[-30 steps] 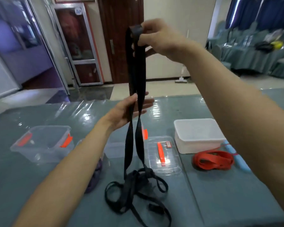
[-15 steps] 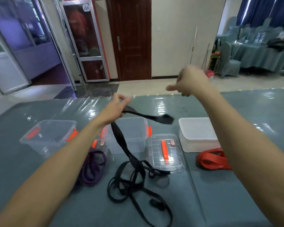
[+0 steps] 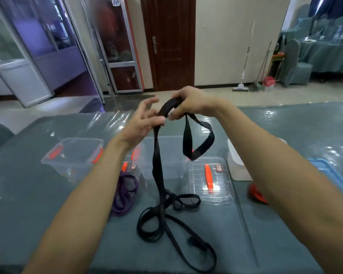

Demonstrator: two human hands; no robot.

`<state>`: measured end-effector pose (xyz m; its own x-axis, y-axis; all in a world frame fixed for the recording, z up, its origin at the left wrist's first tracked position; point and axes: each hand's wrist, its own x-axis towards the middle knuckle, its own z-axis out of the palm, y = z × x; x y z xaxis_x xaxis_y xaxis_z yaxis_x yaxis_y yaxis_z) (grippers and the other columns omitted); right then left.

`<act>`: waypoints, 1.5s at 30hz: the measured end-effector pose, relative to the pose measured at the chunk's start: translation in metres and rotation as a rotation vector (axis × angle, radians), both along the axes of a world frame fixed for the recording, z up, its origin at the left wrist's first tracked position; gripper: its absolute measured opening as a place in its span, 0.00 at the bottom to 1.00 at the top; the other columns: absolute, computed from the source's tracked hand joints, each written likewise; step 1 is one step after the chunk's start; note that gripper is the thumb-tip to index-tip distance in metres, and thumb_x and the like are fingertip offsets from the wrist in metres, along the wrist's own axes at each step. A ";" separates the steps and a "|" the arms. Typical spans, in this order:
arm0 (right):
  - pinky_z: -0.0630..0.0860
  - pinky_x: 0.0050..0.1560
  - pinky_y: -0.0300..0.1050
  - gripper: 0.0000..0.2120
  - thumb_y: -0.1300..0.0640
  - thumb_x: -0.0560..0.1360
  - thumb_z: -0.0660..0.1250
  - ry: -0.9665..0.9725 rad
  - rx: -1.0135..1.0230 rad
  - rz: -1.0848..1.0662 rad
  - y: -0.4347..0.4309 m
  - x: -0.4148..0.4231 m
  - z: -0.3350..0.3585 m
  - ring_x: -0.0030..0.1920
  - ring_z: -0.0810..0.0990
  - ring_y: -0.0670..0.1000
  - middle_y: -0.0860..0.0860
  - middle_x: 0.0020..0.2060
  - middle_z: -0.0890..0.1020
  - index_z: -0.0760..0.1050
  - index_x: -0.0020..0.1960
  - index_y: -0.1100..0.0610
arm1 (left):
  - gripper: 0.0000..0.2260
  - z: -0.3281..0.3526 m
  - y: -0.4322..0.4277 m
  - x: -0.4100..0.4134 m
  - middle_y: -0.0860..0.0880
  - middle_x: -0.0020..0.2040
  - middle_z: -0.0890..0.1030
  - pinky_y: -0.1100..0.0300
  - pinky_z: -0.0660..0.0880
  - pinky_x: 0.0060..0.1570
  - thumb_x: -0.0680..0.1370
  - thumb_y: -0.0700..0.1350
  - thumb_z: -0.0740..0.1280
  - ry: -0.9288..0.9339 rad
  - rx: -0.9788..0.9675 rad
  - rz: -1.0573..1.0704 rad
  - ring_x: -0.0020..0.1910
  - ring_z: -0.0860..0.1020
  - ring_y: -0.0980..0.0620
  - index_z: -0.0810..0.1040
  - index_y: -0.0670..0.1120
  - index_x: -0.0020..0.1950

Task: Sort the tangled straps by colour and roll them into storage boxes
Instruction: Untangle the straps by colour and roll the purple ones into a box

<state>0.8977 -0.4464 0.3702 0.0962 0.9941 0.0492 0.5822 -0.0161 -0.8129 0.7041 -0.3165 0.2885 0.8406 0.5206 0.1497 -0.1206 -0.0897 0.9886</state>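
Above glossy table point(image 3: 28, 194): right hand point(image 3: 192, 101) fingers clamped on flat black strap point(image 3: 157, 165); left hand point(image 3: 143, 123) fingers splayed, touching it.

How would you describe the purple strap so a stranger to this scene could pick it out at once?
On the grey-green table, look along the row of clear storage boxes with orange clips. In front of them, beside the left forearm, lies the purple strap in a loose coil. It alone is purple: the black strap rises to the right hand, the red strap lies far right.
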 end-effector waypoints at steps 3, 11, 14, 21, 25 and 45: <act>0.85 0.60 0.52 0.15 0.54 0.73 0.83 0.064 -0.002 0.046 -0.007 0.005 0.016 0.44 0.81 0.53 0.57 0.41 0.80 0.85 0.53 0.63 | 0.32 -0.054 -0.022 0.011 0.43 0.60 0.85 0.47 0.78 0.69 0.71 0.39 0.83 0.232 0.096 0.019 0.60 0.84 0.49 0.75 0.49 0.72; 0.84 0.45 0.52 0.08 0.55 0.78 0.72 0.400 0.397 -0.376 -0.036 0.063 0.023 0.32 0.79 0.50 0.48 0.30 0.80 0.81 0.41 0.57 | 0.11 -0.039 -0.004 0.027 0.53 0.24 0.74 0.53 0.81 0.37 0.87 0.38 0.63 0.080 -0.058 0.449 0.23 0.78 0.53 0.76 0.46 0.46; 0.82 0.59 0.57 0.15 0.42 0.79 0.71 -0.265 -0.161 -0.416 -0.050 0.084 -0.007 0.46 0.87 0.50 0.47 0.41 0.88 0.85 0.51 0.54 | 0.12 0.015 0.012 0.024 0.52 0.27 0.68 0.61 0.65 0.22 0.81 0.41 0.73 0.089 0.064 0.530 0.22 0.65 0.54 0.71 0.49 0.47; 0.74 0.75 0.52 0.40 0.48 0.73 0.81 0.285 0.007 -0.015 -0.028 0.017 -0.067 0.71 0.79 0.47 0.48 0.72 0.80 0.70 0.81 0.52 | 0.31 0.084 -0.012 0.048 0.49 0.47 0.82 0.65 0.78 0.40 0.73 0.34 0.77 0.480 0.713 0.109 0.45 0.82 0.53 0.65 0.49 0.68; 0.79 0.70 0.61 0.12 0.63 0.79 0.76 0.388 0.200 -0.086 -0.016 0.011 -0.054 0.52 0.85 0.54 0.56 0.49 0.85 0.82 0.61 0.65 | 0.29 0.085 0.000 0.038 0.48 0.48 0.86 0.60 0.80 0.53 0.73 0.34 0.79 0.330 0.722 0.073 0.50 0.87 0.53 0.68 0.50 0.65; 0.86 0.47 0.49 0.25 0.30 0.69 0.79 0.222 0.168 -0.067 -0.021 0.012 -0.044 0.39 0.85 0.53 0.53 0.37 0.82 0.87 0.50 0.50 | 0.25 0.062 0.000 0.044 0.50 0.48 0.80 0.59 0.78 0.50 0.71 0.33 0.77 0.119 0.571 0.258 0.49 0.82 0.55 0.71 0.51 0.61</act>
<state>0.9093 -0.4676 0.3262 0.1880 0.9649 0.1837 0.3919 0.0978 -0.9148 0.7478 -0.3168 0.3503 0.7270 0.5741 0.3766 0.0831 -0.6180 0.7818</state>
